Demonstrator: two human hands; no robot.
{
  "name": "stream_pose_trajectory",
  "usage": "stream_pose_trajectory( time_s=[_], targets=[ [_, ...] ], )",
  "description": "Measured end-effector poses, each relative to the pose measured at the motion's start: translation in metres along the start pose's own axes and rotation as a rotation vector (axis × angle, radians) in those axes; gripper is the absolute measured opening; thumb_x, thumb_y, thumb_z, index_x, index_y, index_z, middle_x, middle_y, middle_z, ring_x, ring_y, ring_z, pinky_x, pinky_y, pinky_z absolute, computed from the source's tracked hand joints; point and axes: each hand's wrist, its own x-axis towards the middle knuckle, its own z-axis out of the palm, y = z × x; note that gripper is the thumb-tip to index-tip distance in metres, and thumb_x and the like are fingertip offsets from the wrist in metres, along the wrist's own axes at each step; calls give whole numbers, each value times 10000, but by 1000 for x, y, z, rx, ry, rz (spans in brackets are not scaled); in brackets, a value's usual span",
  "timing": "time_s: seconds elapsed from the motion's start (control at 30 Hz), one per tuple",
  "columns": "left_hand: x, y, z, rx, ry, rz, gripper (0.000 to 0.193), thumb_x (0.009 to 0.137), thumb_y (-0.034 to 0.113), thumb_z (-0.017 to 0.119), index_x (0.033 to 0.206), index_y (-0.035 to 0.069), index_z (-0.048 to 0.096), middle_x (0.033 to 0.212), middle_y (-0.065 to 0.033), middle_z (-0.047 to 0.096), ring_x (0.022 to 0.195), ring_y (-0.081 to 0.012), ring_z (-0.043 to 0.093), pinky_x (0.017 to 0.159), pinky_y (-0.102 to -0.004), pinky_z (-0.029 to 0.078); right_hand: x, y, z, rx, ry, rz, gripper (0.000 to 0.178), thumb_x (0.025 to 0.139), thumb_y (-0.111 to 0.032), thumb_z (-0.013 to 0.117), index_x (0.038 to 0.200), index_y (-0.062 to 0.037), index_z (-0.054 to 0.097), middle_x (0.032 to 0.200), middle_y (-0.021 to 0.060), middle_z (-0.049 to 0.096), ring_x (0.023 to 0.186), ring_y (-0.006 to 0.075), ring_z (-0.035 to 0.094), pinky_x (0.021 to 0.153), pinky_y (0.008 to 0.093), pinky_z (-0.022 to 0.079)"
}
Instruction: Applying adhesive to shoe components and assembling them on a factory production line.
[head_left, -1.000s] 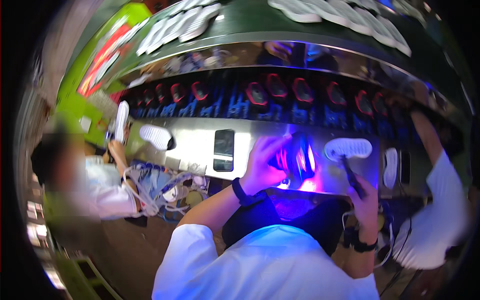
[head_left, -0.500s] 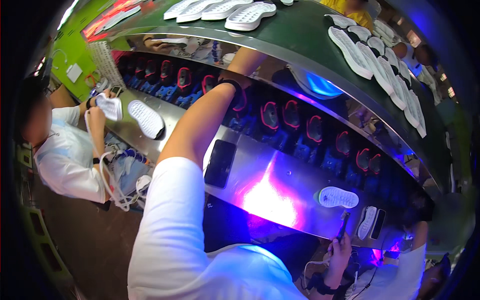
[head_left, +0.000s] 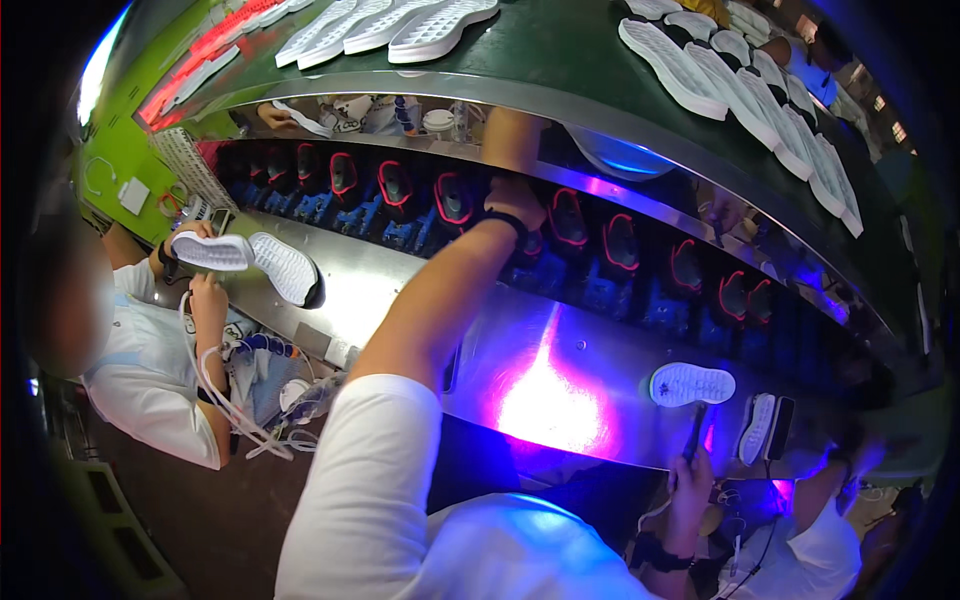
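Reaching left hand (head_left: pixel 512 200) to black shoe (head_left: pixel 528 243), toe upward; grip unclear; right hand (head_left: pixel 690 487) clamps brush (head_left: pixel 694 434), upright.

White shoe soles (head_left: pixel 740 75) line the green upper belt (head_left: pixel 560 50); a neighbouring worker (head_left: pixel 150 370) holds another sole (head_left: pixel 210 251).

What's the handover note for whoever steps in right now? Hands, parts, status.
Left hand: stretched up to the dark row of shoes under the green belt, touching there; its grip is hidden.
Right hand: low, shut on a thin dark tool by the steel bench's edge.
White sole lies tread-up on the steel bench, untouched.
More white soles ride the green belt.
Nothing lifted from the row yet.
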Motion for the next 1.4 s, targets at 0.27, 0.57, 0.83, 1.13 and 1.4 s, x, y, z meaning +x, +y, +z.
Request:
stream_pose_trajectory(
  time_s=[0.27, 0.57, 0.83, 1.13, 1.4],
  targets=[
    [15, -28, -10, 20, -274, -25, 608, 854, 356, 604, 1408, 119, 527, 1350, -174, 611, 1209, -356, 615, 1024, -405, 508, 3, -44, 12, -4, -75, -112, 403, 951, -24, 596, 1349, -13, 539, 883, 13, 635, 580, 33, 490, 465, 177, 357],
    [30, 48, 6, 128, -368, -2, 568, 942, 403, 568, 1444, 147, 495, 1467, -141, 521, 1399, -293, 451, 1122, -435, 404, -30, -16, -48, 29, 29, -70, 417, 929, 5, 596, 1343, -5, 547, 917, 45, 680, 578, 50, 515, 469, 204, 393],
    [4, 35, 3, -317, -427, -106, 437, 840, 395, 712, 1141, 77, 718, 1005, -122, 744, 856, -266, 722, 796, -405, 574, -42, -22, -46, 121, 35, -27, 315, 954, -45, 635, 1263, 12, 625, 876, 25, 673, 596, 51, 535, 483, 203, 407],
    [-232, 73, -131, -1470, -294, -201, 558, 825, 156, 823, 1295, 32, 550, 997, -30, 682, 847, -193, 699, 760, -319, 586, -26, -9, -24, -102, -42, -349, 382, 968, -80, 651, 1334, 23, 608, 863, 7, 638, 726, 54, 552, 679, 224, 473],
    [-350, 92, -177, -781, -83, 523, 891, 671, 316, 889, 1388, 0, 466, 1292, -180, 571, 1171, -382, 579, 1029, -534, 448, -29, -9, 13, 53, -208, -315, 397, 950, -65, 676, 1326, 45, 616, 922, 16, 656, 753, 79, 576, 708, 230, 485]
  ],
)
